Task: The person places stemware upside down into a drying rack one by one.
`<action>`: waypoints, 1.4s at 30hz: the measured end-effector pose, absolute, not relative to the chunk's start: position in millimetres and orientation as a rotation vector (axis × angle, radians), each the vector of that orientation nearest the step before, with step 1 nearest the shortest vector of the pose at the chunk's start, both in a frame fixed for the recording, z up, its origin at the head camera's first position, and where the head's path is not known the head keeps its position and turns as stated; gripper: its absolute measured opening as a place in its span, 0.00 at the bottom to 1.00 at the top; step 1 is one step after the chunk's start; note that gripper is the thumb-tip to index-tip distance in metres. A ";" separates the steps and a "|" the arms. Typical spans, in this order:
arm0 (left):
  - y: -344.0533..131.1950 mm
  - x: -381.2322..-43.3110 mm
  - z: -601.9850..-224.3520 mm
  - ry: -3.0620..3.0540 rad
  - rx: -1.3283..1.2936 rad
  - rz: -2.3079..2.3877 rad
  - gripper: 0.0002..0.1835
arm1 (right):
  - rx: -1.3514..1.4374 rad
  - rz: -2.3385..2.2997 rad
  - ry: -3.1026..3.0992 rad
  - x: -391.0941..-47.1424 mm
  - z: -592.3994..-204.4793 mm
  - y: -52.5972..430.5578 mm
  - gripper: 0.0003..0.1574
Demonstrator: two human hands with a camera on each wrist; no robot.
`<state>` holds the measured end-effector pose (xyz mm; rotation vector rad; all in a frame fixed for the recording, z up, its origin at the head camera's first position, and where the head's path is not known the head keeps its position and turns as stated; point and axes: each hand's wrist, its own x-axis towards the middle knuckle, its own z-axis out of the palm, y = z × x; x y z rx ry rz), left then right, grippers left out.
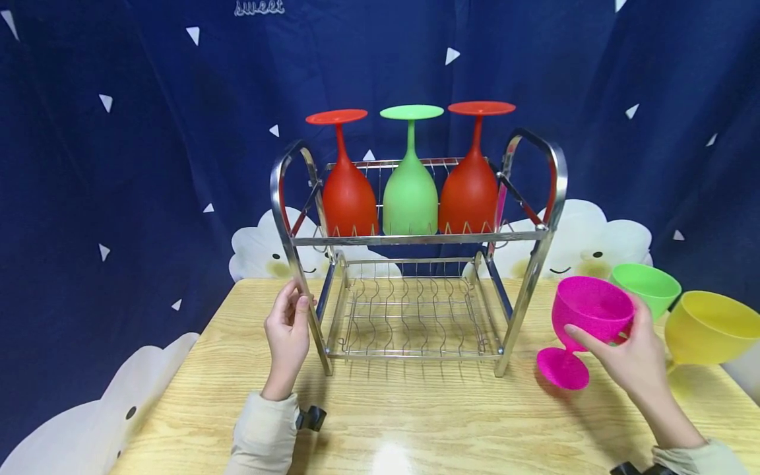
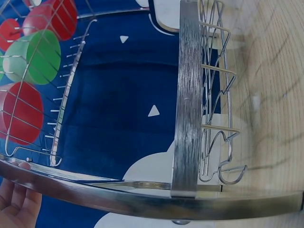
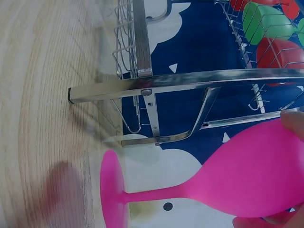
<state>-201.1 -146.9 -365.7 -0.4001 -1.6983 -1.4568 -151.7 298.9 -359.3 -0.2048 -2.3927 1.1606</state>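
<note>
A person's right hand [image 1: 638,353] grips a magenta plastic goblet [image 1: 584,307] by its bowl, thumb and fingers around the sides, mouth upward, to the right of a two-tier metal dish rack [image 1: 415,240]. The left hand [image 1: 289,326], at the end of a pale sleeve [image 1: 261,432], holds the rack's left front leg [image 1: 317,343]. Beneath is a wood-grain table [image 1: 415,422]. Just beyond the right hand are a yellow goblet [image 1: 700,336] and a light green goblet [image 1: 653,297], mouths up. On the rack's upper tier, a red goblet [image 1: 350,198], a green goblet [image 1: 410,198] and a second red goblet [image 1: 469,198] stand upside down in a row, feet in the air. Behind hangs a navy curtain [image 1: 148,198] with white triangles and smiling clouds.
</note>
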 end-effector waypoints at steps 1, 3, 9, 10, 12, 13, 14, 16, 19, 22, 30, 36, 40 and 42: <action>-148.1 -202.8 -368.1 -1.697 -0.399 -1.463 0.14 | -0.199 1.158 -2.396 -149.7 -359.4 299.0 0.59; -149.0 -204.2 -369.9 -1.690 -0.400 -1.473 0.14 | -0.193 1.149 -2.406 -145.4 -359.8 298.8 0.58; -149.1 -204.9 -370.6 -1.678 -0.410 -1.480 0.14 | -0.155 1.123 -2.436 -134.8 -360.6 297.3 0.57; -149.0 -204.9 -370.3 -1.678 -0.408 -1.484 0.14 | -0.146 1.122 -2.446 -133.5 -360.5 297.0 0.56; -148.9 -204.9 -370.1 -1.682 -0.403 -1.481 0.14 | -0.127 1.137 -2.469 -131.2 -360.8 295.8 0.56; -148.9 -204.9 -370.0 -1.685 -0.399 -1.481 0.14 | -0.112 1.146 -2.478 -130.3 -361.3 294.9 0.55; -148.9 -204.8 -369.8 -1.687 -0.397 -1.479 0.14 | -0.099 1.147 -2.486 -129.4 -361.8 293.8 0.55; -148.7 -204.2 -369.4 -1.692 -0.391 -1.477 0.14 | -0.069 1.155 -2.496 -127.9 -362.7 290.7 0.54; -148.2 -202.6 -367.6 -1.697 -0.387 -1.480 0.14 | -0.028 1.151 -2.499 -126.3 -363.0 285.3 0.53; -145.6 -197.6 -362.0 -1.699 -0.396 -1.472 0.13 | 0.000 1.149 -2.504 -124.6 -361.5 279.4 0.54; -140.7 -187.4 -348.1 -1.721 -0.387 -1.471 0.12 | 0.150 1.190 -2.453 -120.9 -359.5 259.7 0.52; -141.4 -186.0 -346.5 -1.719 -0.400 -1.479 0.13 | 0.235 1.196 -2.429 -119.0 -359.4 244.8 0.54; -142.4 -184.0 -344.2 -1.749 -0.386 -1.487 0.13 | 0.282 1.229 -2.412 -119.5 -358.9 237.0 0.54; -143.4 -181.6 -342.7 -1.780 -0.365 -1.491 0.15 | 0.311 1.249 -2.401 -120.3 -359.3 232.6 0.54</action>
